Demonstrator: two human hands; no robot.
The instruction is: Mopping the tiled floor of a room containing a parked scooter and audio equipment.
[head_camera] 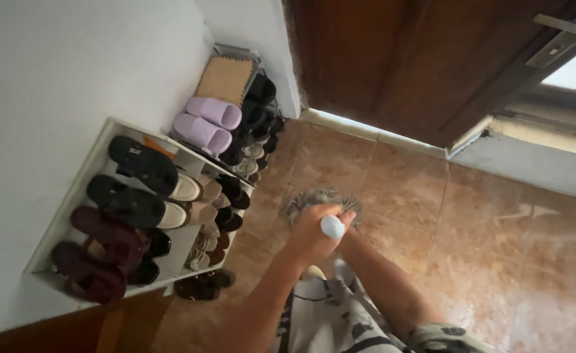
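Both hands are gathered at the top of a mop's pale, rounded handle end (332, 227), seen almost straight down its length. The left hand (312, 232) is wrapped shut around the handle just beneath that tip, knuckles toward the shoe shelves. The right hand (347, 219) sits tight against it on the far side, mostly hidden; only a few curled fingers show beside the tip, so it looks closed on the handle, though its grip is hard to make out. Directly beyond the hands, down on the glossy brown floor tiles (484, 216), spreads the shaggy grey mop head (318, 197), its strands fanning out from behind the fists. Just left of the mop head stands a white open shoe rack (91, 171) against the white wall (52, 72), loaded with black sandals, dark maroon sandals and cream shoes. Behind it a second rack carries a pair of lilac foam slides (207, 122) and a woven tan mat (225, 79) leaning upright. A dark wooden door (418, 59) stands ahead.
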